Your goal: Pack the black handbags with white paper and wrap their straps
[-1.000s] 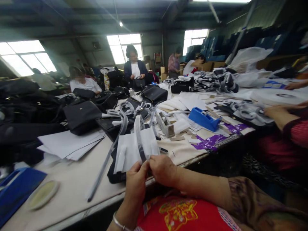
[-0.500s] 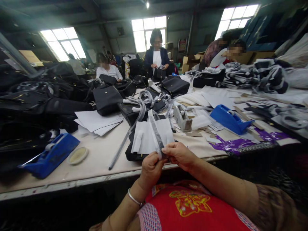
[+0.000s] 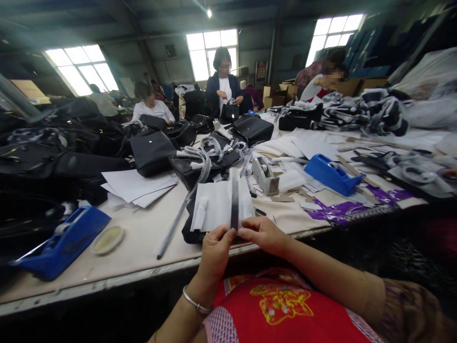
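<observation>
- Wrapped strap (image 3: 234, 205), lower centre — near end narrowly pinched by left hand (image 3: 217, 243) and right hand (image 3: 264, 233), apparently so it's held straight.
- White sheet (image 3: 217, 202) laid over black bag (image 3: 190, 231) — presumably as padding under the strap.

Table (image 3: 137, 243), near edge: bag (image 3: 189, 234); sheet (image 3: 214, 209) on bag; strip (image 3: 234, 195) over sheet, left hand (image 3: 217, 240) and right hand (image 3: 264, 233) at its near end. Left of bag: disc (image 3: 108, 239), then 1 tape dispenser (image 3: 67, 244); paper stack (image 3: 137, 186) behind disc. Right: 2 more dispensers (image 3: 332, 175). Beyond, behind piled bags (image 3: 252, 129): 1 co-worker (image 3: 224, 90).
</observation>
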Demonstrator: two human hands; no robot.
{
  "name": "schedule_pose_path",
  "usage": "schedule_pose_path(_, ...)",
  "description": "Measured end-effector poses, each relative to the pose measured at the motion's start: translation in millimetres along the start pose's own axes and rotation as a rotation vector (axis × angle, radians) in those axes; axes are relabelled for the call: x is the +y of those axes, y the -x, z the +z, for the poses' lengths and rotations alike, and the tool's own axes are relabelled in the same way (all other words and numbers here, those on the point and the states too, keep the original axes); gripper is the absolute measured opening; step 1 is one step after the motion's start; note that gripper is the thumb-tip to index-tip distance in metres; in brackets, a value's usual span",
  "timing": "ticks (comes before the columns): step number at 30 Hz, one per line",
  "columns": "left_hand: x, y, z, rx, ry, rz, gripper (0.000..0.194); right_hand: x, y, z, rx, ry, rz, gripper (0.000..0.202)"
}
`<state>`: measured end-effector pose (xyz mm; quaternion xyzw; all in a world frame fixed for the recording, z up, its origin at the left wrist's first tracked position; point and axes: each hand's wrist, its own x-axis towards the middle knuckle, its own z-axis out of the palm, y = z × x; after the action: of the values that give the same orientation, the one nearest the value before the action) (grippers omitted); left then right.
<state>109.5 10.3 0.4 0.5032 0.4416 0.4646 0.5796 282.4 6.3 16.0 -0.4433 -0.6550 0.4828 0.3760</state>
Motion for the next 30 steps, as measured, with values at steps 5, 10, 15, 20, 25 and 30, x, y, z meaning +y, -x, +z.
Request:
schedule_pose_path(5, -1, 8, -2.0, -0.055, -0.311, 0.256, 0.018, -4, -7, 3, 0.044, -0.650, 0.410, 0.047)
schedule_pose_path(10, 4, 2, -10.8, -0.194, -0.175, 0.030, 0.029, -1, -7, 11, 0.125, -0.343, 0.248, 0.036)
schedule_pose_path(15, 10, -9, -3.6, -0.161, 0.419, -0.358, 0.048, 5, 0, 17, 0.207, 0.554, -0.313, 0.025)
schedule_pose_path(20, 3, -9, 3.1, -0.065, 0.368, -0.261, 0.042, 5, 1, 7, 0.108, 0.438, -0.275, 0.023)
schedule_pose_path(25, -5, -1, -1.1, -0.039, -0.198, 0.150, 0.017, -3, -9, -5, -0.031, -0.575, 0.334, 0.042)
schedule_pose_path(30, -2, -2, -7.1, -0.093, -0.365, 0.235, 0.023, -1, -16, 1, 0.064, -0.658, 0.408, 0.039)
